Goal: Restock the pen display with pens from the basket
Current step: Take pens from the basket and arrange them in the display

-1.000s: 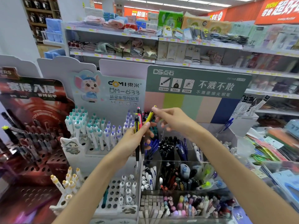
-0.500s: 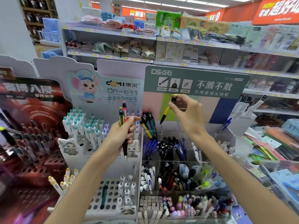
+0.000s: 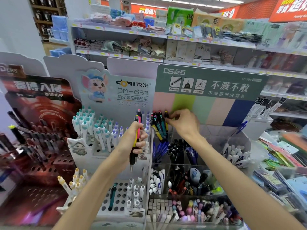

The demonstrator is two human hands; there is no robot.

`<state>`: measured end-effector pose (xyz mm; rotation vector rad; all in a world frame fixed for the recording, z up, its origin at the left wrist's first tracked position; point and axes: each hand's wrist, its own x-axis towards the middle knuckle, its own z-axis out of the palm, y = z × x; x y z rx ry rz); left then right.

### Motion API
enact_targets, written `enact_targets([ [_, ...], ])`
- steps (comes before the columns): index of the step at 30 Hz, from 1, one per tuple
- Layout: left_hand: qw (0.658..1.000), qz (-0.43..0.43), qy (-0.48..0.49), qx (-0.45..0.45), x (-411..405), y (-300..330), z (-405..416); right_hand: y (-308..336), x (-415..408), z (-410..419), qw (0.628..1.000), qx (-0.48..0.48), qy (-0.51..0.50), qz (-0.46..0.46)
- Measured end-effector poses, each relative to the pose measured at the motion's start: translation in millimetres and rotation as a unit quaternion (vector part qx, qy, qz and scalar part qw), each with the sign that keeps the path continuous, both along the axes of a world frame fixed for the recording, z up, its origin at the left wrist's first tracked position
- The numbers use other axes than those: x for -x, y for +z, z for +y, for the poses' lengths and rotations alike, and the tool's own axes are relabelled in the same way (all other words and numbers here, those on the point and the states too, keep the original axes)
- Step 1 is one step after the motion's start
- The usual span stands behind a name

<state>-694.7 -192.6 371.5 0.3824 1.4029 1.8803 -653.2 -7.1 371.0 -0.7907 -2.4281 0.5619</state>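
Pens everywhere, and the pen display with the green header stands centre-right, clear compartments stepping down below it. Far left, a dark red stand holds black pens in round holes. Next along, the white mouse-card stand carries rows of white pens with teal and purple caps. In front of it, the left hand grips a small bundle of pens, fingers curled round them, yellow and pink barrels upright, tips pointing down. Just right of that, a cluster of dark pens leans in the display's top-left compartment. The right hand is right at that cluster, fingers pinching a yellow pen with a black top that sits upright at the cluster's right edge. Lower compartments hold blue, black and white pens. Behind, store shelves carry folded goods.
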Motion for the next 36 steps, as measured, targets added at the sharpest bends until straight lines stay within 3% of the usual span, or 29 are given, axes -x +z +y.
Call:
enact_targets([
  [5, 0.997, 0.058, -0.005, 0.041, -3.1, -3.7, 11.9, 6.2, -3.6, -4.4, 0.997, 0.008, 0.029, -0.067],
  [7, 0.994, 0.097, -0.027, 0.049, -3.3, -7.9, 13.3, 12.4, -14.5, -4.5, 0.999, 0.041, 0.028, -0.020],
  [9, 0.986, 0.144, -0.049, 0.062, -7.0, -8.5, 15.5, 24.9, -27.4, -9.7, 0.991, 0.117, 0.049, 0.039],
  [12, 0.984, 0.155, -0.068, 0.051, -15.9, -6.5, 24.5, 40.9, -44.0, -29.0, 0.950, 0.269, 0.157, -0.014],
  [14, 0.982, 0.158, -0.088, 0.049, -23.1, -4.3, 31.6, 41.8, -50.9, -35.8, 0.935, 0.296, 0.195, -0.025],
  [18, 0.967, 0.233, -0.066, 0.076, -26.0, -2.4, 31.7, 46.2, -57.0, -24.5, 0.919, 0.348, 0.147, 0.110],
  [21, 0.929, 0.353, 0.007, 0.108, -15.1, -4.0, 19.5, 53.4, -61.5, -5.6, 0.910, 0.285, 0.068, 0.293],
  [23, 0.912, 0.391, 0.057, 0.111, -7.5, -4.1, 12.5, 51.3, -59.5, 3.0, 0.920, 0.190, 0.035, 0.342],
  [28, 0.916, 0.370, 0.110, 0.111, 4.9, -3.4, 12.1, 25.0, -39.5, 5.6, 0.964, 0.072, 0.059, 0.250],
  [36, 0.915, 0.376, 0.122, 0.085, 8.0, -6.1, 0.3, -1.3, -23.1, 3.4, 0.987, 0.059, 0.090, 0.117],
])
